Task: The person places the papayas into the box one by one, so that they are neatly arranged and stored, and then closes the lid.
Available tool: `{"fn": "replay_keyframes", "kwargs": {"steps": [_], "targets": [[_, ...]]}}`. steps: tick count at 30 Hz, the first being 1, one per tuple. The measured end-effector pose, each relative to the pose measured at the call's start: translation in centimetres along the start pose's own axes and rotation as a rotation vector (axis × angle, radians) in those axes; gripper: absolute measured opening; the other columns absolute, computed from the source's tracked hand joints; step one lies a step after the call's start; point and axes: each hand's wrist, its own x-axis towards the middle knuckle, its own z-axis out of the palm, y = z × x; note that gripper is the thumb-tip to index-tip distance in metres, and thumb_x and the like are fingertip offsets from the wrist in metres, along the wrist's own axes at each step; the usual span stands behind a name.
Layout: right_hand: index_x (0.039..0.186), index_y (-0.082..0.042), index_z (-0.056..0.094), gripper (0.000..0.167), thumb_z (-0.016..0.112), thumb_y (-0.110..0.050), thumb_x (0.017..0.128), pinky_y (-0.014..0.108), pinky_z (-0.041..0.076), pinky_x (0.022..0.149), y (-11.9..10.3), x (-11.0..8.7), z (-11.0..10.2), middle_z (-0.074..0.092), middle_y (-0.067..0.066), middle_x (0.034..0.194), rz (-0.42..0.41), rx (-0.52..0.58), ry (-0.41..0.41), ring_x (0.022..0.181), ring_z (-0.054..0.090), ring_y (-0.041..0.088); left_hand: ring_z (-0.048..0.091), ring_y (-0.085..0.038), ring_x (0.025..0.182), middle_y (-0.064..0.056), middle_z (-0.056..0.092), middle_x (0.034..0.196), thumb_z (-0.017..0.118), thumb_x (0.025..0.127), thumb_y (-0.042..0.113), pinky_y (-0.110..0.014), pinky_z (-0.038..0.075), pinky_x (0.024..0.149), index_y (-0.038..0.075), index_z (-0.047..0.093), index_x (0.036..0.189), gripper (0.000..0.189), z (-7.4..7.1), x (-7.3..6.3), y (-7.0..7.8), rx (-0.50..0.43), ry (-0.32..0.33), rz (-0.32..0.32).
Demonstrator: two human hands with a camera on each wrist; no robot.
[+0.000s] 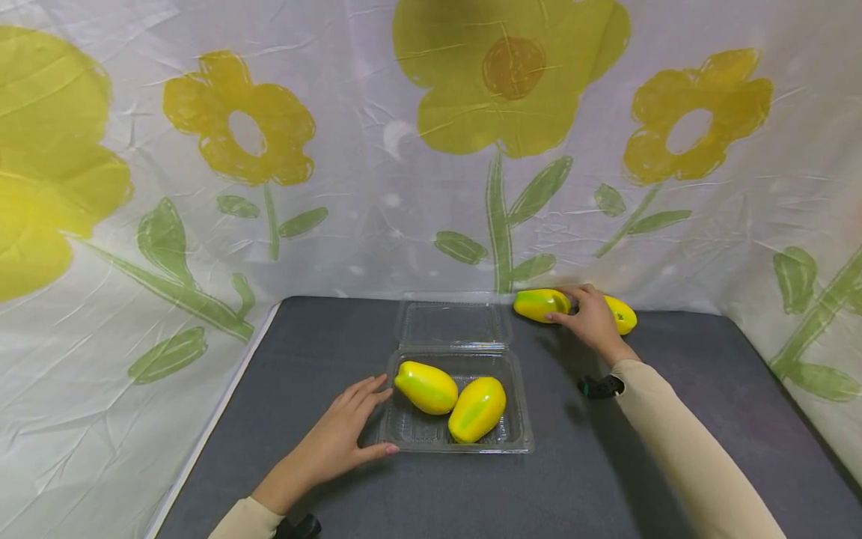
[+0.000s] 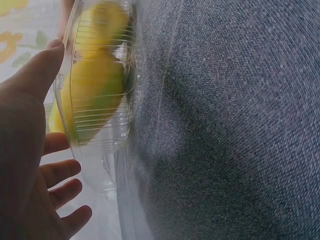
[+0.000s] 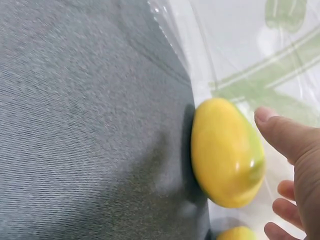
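Observation:
Two shiny yellow-green papayas, a left one (image 1: 426, 388) and a right one (image 1: 477, 409), lie side by side in a clear plastic clamshell box (image 1: 524, 442). At the box's left side is my left hand (image 1: 340, 430), its fingers spread and fingertips right at the rim. The left wrist view shows the ribbed box wall (image 2: 100, 117) beside the relaxed fingers. By the back edge of the table, my right hand (image 1: 592, 322) reaches over a third papaya (image 1: 539, 305), with thumb and fingers apart. Part of another papaya (image 1: 623, 316) shows behind that hand.
The box's clear lid (image 1: 454, 323) lies folded back toward the rear. A dark grey cloth (image 1: 323, 352) covers the table. A white sheet with printed flowers (image 1: 364, 150) hangs along the back and sides, close behind the rear papayas. Both wrists wear dark bands.

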Motion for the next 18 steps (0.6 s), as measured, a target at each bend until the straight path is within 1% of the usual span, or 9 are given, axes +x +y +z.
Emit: {"fn": "replay_keyframes", "kwargs": {"steps": [4,6,11,18], "targets": [[0.141,-0.006,0.054,0.066,0.076,-0.036,0.087,0.062,0.041,0.101,0.2,0.6,0.0,0.051,0.025,0.138,0.016,-0.016,-0.022,0.123,0.048,0.044,0.034,-0.03,0.148,-0.006,0.034,0.161,0.057,0.082,0.076,-0.058,0.036,0.114,0.015,0.045,0.148,0.091,0.0,0.0,0.0,-0.003,0.001,0.0],[0.141,-0.007,0.054,0.065,0.076,-0.036,0.087,0.063,0.039,0.104,0.3,0.9,0.0,0.051,0.024,0.138,0.018,-0.025,-0.029,0.125,0.047,0.044,0.034,-0.03,0.148,-0.006,0.034,0.161,0.055,0.081,0.077,-0.058,0.036,0.114,0.015,0.046,0.148,0.092,0.0,0.0,0.0,-0.003,0.002,-0.001],[0.141,-0.006,0.054,0.066,0.075,-0.037,0.087,0.063,0.036,0.108,0.6,1.2,0.1,0.051,0.025,0.139,0.018,-0.039,-0.046,0.127,0.045,0.046,0.034,-0.03,0.148,-0.006,0.035,0.161,0.055,0.082,0.077,-0.058,0.036,0.114,0.014,0.046,0.148,0.092,0.0,-0.1,0.0,-0.005,0.008,0.0],[0.142,-0.005,0.053,0.068,0.076,-0.038,0.087,0.064,0.034,0.109,0.8,1.6,0.3,0.05,0.025,0.14,0.022,-0.04,-0.067,0.129,0.043,0.046,0.034,-0.03,0.147,-0.006,0.035,0.161,0.06,0.082,0.073,-0.058,0.036,0.115,0.012,0.047,0.147,0.09,0.0,-0.1,0.0,-0.007,0.019,0.007]]}}
